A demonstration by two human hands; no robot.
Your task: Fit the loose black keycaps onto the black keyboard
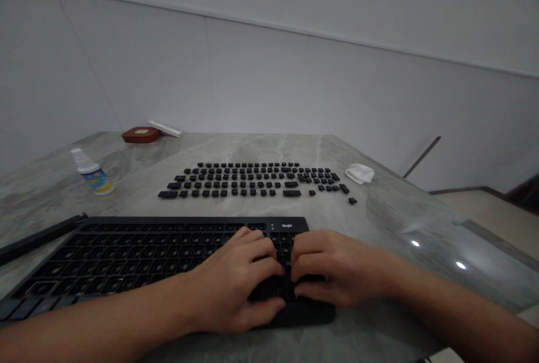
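A black keyboard (168,220) lies along the near side of the table, with most of its keycaps off and the square sockets bare. A few keys remain in its bottom row at the left. My left hand (240,281) rests over the keyboard's right part, fingers curved and the thumb apart from them. Facing it, my right hand (332,267) is at the keyboard's right end, its fingers bent and the thumb near the forefinger. Whatever is between those fingertips is too dark and small to make out. Loose black keycaps (291,193) lie in rows beyond the keyboard.
A white-capped spray bottle (96,173) stands tilted in view at the left. A long black strip (40,238) lies beside the keyboard. Farther back are a reddish-brown case (141,135) and a white flat object (165,128). A crumpled white cloth (360,173) lies right of the keycaps.
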